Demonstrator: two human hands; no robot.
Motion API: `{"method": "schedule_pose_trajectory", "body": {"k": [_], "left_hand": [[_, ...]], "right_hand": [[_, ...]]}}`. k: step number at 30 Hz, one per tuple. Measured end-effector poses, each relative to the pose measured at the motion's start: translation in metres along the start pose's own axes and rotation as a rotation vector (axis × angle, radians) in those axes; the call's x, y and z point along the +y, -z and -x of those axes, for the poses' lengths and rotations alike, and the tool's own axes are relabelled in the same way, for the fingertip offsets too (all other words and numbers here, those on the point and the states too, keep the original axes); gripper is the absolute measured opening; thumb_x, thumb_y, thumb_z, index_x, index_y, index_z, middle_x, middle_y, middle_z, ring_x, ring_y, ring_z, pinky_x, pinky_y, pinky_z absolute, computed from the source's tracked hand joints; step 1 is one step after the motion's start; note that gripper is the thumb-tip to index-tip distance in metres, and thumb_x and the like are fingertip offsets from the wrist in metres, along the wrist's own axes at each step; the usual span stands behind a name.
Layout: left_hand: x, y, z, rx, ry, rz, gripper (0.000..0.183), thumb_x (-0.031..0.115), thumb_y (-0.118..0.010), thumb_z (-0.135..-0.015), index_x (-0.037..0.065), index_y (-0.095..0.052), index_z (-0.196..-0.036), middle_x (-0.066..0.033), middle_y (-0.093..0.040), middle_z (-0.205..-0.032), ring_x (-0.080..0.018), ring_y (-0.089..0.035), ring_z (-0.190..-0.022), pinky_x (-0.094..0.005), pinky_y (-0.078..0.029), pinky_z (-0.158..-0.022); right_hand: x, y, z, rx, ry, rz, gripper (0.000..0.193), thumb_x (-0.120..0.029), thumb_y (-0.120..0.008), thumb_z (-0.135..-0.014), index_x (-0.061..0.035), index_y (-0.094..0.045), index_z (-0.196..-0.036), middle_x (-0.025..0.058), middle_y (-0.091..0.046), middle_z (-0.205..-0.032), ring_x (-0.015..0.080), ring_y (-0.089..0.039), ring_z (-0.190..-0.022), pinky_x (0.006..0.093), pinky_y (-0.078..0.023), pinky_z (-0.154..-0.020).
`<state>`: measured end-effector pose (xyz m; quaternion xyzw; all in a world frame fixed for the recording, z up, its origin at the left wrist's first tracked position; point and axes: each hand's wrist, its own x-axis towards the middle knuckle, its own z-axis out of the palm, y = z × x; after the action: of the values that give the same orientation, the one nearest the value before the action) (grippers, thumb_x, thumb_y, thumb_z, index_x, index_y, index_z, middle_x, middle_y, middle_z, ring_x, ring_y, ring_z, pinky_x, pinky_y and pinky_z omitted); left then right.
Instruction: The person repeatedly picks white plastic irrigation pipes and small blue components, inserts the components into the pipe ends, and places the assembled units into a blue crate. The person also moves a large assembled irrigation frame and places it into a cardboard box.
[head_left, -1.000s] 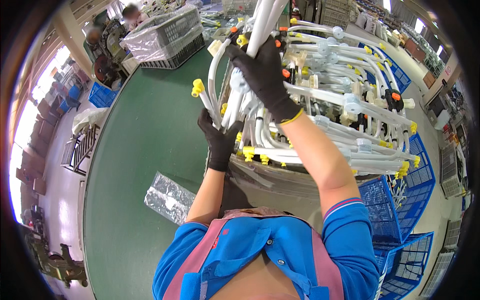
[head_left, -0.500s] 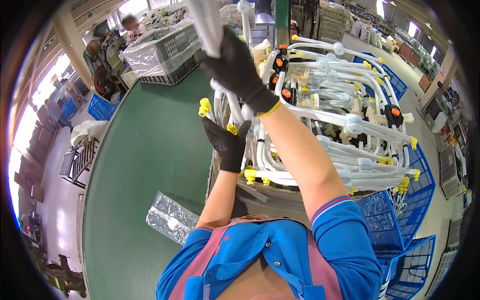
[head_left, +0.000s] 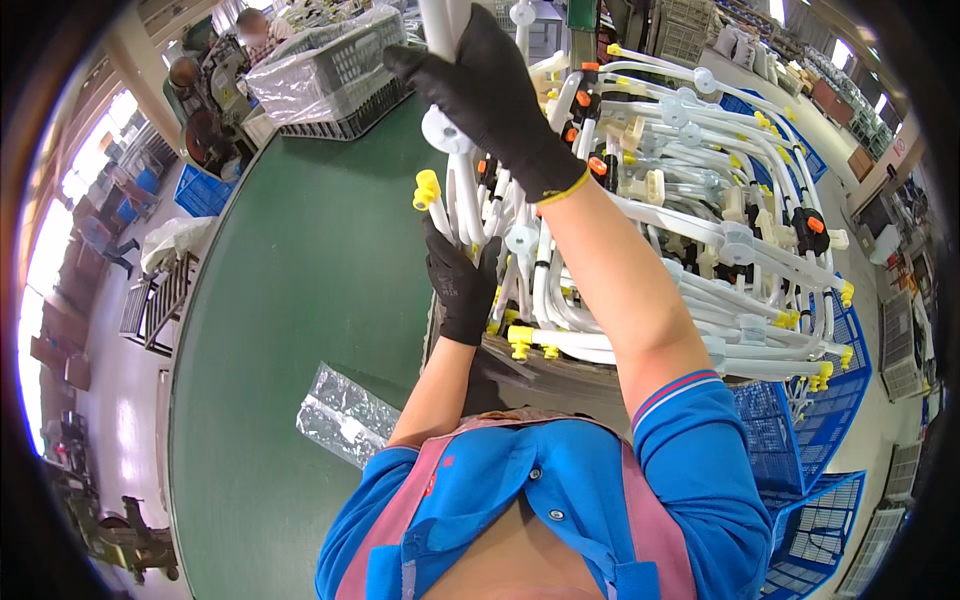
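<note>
Both my hands wear black gloves and hold a bundle of white tubes (head_left: pixel 464 196) upright between them. My right hand (head_left: pixel 488 105) is closed around the upper part, whose top runs out of the picture. Lower down, my left hand (head_left: pixel 460 288) closes on the bottom part, its fingers partly hidden behind the tubes. A yellow fitting (head_left: pixel 427 188) caps a tube end just above my left hand. Below my right hand, a translucent round disc (head_left: pixel 441 131) sits on the bundle. To the right lies a large pile of similar white tubes (head_left: pixel 690 240) with yellow, orange, black and cream fittings.
A clear plastic bag (head_left: pixel 345 415) lies on the green tabletop (head_left: pixel 290 270). A grey crate (head_left: pixel 345 75) draped in plastic stands at the table's far end. Blue crates (head_left: pixel 815 530) stand at the right. Other people (head_left: pixel 258 35) are in the far left background.
The held tubes and both hands have shifted slightly, and the round disc now shows below my right hand. The whole view has also moved a little. Both hands keep their hold.
</note>
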<state>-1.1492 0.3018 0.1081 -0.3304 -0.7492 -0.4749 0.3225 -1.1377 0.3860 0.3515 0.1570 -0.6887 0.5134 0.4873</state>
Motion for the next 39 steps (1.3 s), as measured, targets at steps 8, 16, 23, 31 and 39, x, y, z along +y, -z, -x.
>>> {"method": "schedule_pose_trajectory", "body": {"k": [8,16,23,31,39], "left_hand": [[-0.001,0.021,0.009,-0.109,0.08,0.168,0.103,0.025,-0.084,-0.068,-0.01,-0.019,-0.14,-0.0273,-0.045,-0.12,-0.0446,-0.05,-0.107,-0.0479,-0.042,-0.09],[0.015,0.047,-0.008,0.024,0.067,0.302,0.09,0.004,-0.08,-0.07,-0.004,-0.026,-0.142,-0.02,-0.042,-0.132,-0.0316,-0.047,-0.12,-0.0418,-0.038,-0.102],[0.041,0.097,0.031,0.008,-0.189,0.378,0.058,0.008,-0.066,-0.078,-0.004,-0.042,-0.129,-0.0199,-0.055,-0.115,-0.0337,-0.055,-0.103,-0.0415,-0.043,-0.091],[0.121,0.081,0.147,-0.836,-0.236,0.882,0.026,0.007,-0.073,-0.071,0.004,-0.065,-0.096,-0.0121,-0.064,-0.072,-0.0233,-0.062,-0.062,-0.0325,-0.047,-0.057],[0.261,0.004,0.298,-1.684,-0.364,1.023,0.026,0.016,-0.064,-0.086,0.004,-0.061,-0.108,-0.0121,-0.066,-0.082,-0.0227,-0.063,-0.07,-0.0328,-0.049,-0.063]], "right_hand": [[0.024,-0.012,0.027,-0.118,-0.014,0.251,0.063,-0.046,-0.079,-0.072,-0.0022,-0.052,-0.108,0.0111,-0.065,-0.077,0.0246,-0.067,-0.067,0.0359,-0.053,-0.067],[0.003,-0.003,0.051,0.004,0.041,0.493,0.091,-0.041,-0.081,-0.071,0.0033,-0.034,-0.135,0.0202,-0.059,-0.113,0.0262,-0.063,-0.099,0.0377,-0.052,-0.083],[-0.085,0.036,0.148,-0.136,0.008,0.347,0.065,-0.025,-0.071,-0.082,0.0005,-0.039,-0.131,0.0222,-0.055,-0.112,0.0359,-0.059,-0.099,0.0423,-0.049,-0.083],[-0.152,0.151,0.375,-0.126,-0.458,0.669,0.042,-0.029,-0.072,-0.082,-0.0048,-0.06,-0.115,0.0177,-0.061,-0.113,0.0308,-0.065,-0.092,0.0379,-0.054,-0.076],[-0.305,0.239,0.643,0.57,-1.266,0.982,0.031,-0.031,-0.064,-0.086,-0.0033,-0.067,-0.099,0.0166,-0.067,-0.093,0.0305,-0.066,-0.081,0.0401,-0.052,-0.071]]}}
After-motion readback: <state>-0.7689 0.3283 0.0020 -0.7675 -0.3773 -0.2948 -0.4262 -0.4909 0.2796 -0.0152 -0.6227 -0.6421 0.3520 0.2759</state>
